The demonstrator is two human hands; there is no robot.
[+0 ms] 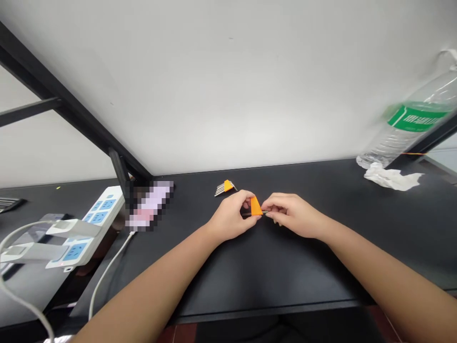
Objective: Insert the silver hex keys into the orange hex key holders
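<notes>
My left hand (233, 216) is closed round an orange hex key holder (256, 206), thumb below and fingers above it. A thin dark hex key (264, 212) runs sideways through the holder's lower end. From the right, the fingertips of my right hand (287, 212) pinch the end of that key, close beside the holder. Just behind my left hand, a second orange holder (227, 186) lies on the black table (278, 271) with several metal hex keys in it. My fingers hide part of the held key.
At left, a white power strip (103, 207) with plugged-in chargers stands by a black metal frame (82, 124). A blurred-out phone (150, 207) lies on a white cable (107, 271). At right are a large plastic bottle (410, 119) and a crumpled tissue (391, 177). A white wall rises behind.
</notes>
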